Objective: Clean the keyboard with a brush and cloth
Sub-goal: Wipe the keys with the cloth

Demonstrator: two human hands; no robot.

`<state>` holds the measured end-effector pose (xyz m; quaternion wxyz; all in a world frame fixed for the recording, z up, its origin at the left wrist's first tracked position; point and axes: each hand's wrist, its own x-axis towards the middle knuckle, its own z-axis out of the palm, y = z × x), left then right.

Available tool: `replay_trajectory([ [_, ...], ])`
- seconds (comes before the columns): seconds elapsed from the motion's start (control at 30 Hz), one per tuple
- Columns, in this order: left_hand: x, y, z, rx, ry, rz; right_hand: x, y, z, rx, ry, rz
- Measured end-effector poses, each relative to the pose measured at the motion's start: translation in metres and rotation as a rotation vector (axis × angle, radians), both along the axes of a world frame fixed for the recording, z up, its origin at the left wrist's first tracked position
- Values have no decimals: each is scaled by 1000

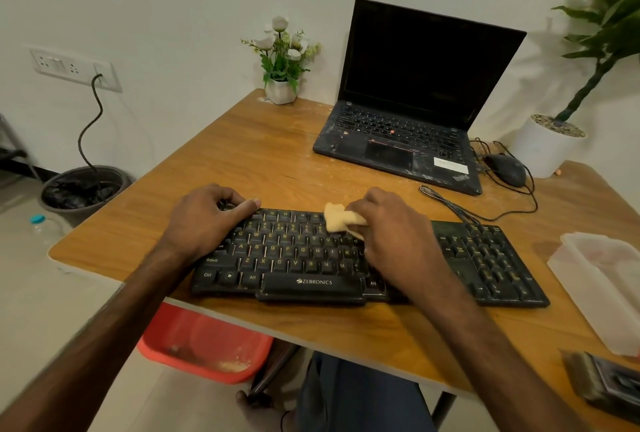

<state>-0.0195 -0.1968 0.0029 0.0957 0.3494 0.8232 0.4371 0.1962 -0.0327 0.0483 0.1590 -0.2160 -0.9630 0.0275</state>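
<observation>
Left hand (pixel 207 220) grips the far left corner of the black plastic keyboard (pixel 485 258), which lies close to the front edge of the brown wooden bench (pixel 277 161), with bare wood open beyond. Right hand (pixel 391 241) pinches a tan cloth (pixel 341 222) against the upper key rows.

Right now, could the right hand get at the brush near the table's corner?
Probably yes. The brush lies on the table near the right hand, with nothing between them. But its fingers hold the cloth, so it would likely have to drop that first.
</observation>
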Motion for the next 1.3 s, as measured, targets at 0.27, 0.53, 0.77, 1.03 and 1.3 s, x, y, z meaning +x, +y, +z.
replay_trajectory([
  [0.27,-2,0,-1,0,21,7,9,-27,1,74,-141,219],
  [0.53,-3,2,-2,-2,16,11,11,-17,-5,-31,-14,99],
  [0.77,-3,1,1,-19,42,6,14,-3,-6,30,-45,34],
  [1.03,-4,1,1,-22,33,13,6,-16,-7,-87,-22,63],
  [1.3,-3,0,3,-26,24,-5,0,-5,-1,-12,-94,107],
])
